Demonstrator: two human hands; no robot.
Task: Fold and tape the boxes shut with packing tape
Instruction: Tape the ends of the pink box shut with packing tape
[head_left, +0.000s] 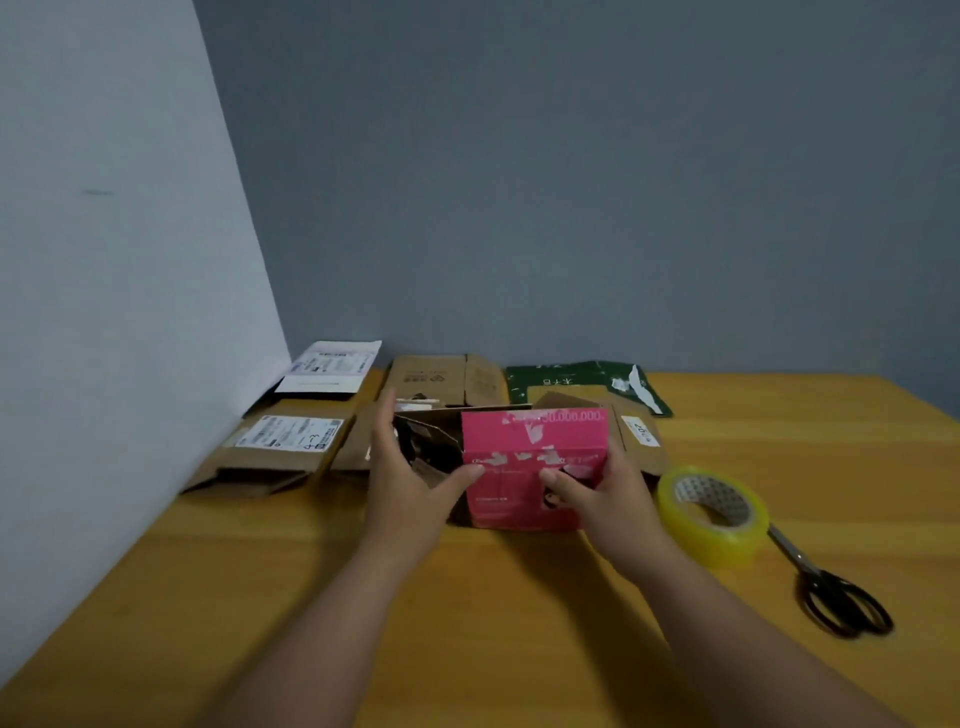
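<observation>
A pink printed box (535, 452) stands on the wooden table (467, 597) in the middle of the head view, its left end open with brown flaps showing. My left hand (410, 467) grips that open left end, thumb on the pink front face. My right hand (597, 488) holds the box's right side, thumb pressed on the front. A roll of clear yellowish packing tape (714, 514) lies flat on the table just right of my right hand. Black-handled scissors (831, 592) lie beyond the tape, to the right.
Several flattened brown cardboard boxes (275, 452) with white labels lie at the back left by the white wall (104, 312). Another brown box (447, 379) and a green printed mailer bag (582, 384) lie behind the pink box.
</observation>
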